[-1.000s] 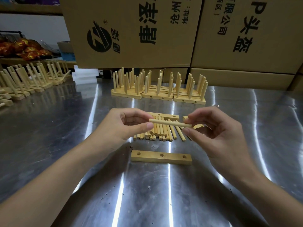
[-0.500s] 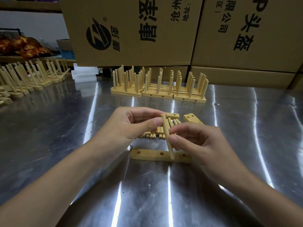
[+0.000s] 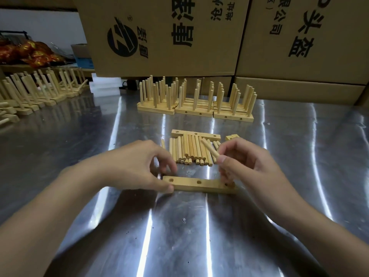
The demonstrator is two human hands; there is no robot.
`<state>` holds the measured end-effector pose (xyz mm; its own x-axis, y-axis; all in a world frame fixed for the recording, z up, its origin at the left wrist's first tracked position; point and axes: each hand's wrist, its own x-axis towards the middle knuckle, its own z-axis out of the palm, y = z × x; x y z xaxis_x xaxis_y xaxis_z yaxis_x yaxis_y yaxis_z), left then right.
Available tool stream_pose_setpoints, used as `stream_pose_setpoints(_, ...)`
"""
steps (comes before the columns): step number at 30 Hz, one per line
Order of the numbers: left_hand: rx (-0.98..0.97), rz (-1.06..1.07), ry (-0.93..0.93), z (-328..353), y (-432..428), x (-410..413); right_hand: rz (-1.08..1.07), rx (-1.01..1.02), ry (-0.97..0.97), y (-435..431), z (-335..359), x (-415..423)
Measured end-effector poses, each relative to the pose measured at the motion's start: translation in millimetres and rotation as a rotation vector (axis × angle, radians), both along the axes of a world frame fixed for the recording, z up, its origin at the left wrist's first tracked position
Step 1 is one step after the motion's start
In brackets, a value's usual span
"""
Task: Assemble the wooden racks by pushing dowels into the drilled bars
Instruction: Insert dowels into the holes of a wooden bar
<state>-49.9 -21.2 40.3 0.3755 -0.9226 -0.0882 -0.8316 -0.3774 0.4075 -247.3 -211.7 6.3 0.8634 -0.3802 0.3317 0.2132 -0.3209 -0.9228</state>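
Observation:
A drilled wooden bar [image 3: 196,184] with three holes lies flat on the steel table in front of me. My left hand [image 3: 135,166] grips its left end between thumb and fingers. My right hand [image 3: 247,164] pinches a single dowel [image 3: 209,149], which tilts up to the left above the bar's right end; its lower fingers touch that end. A pile of loose dowels [image 3: 189,150] lies just behind the bar, with another drilled bar [image 3: 196,134] at its far side.
Finished racks [image 3: 195,98] with upright dowels stand in a row further back. More racks [image 3: 38,90] line the left edge. Large cardboard boxes [image 3: 163,35] wall off the back. A short wooden piece [image 3: 231,136] lies right of the pile.
My left hand let go of the dowel and dropped to the bar's left end. My right hand carried the dowel to the right, over the bar's right end.

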Motion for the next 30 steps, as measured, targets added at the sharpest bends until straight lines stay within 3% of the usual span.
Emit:
stream_pose_setpoints(4,-0.109,-0.004,0.086,-5,-5,-2,-0.093,-0.187,-0.016,-2,0,-4)
stream_pose_setpoints(10,-0.648,0.045,0.748,-4,-12,-9,-0.191,-0.497,-0.156,7,9,-9)
stream_pose_setpoints(16,-0.67,-0.085,1.07,-7,-19,-23,-0.314,-0.692,-0.198,13,20,-14)
stream_pose_setpoints(21,-0.656,-0.123,1.092,-3,-19,-28,-0.334,-0.806,-0.18,15,25,-16)
stream_pose_setpoints(30,-0.692,-0.124,0.881,0,-18,-33,-0.39,-0.957,-0.188,17,29,-21)
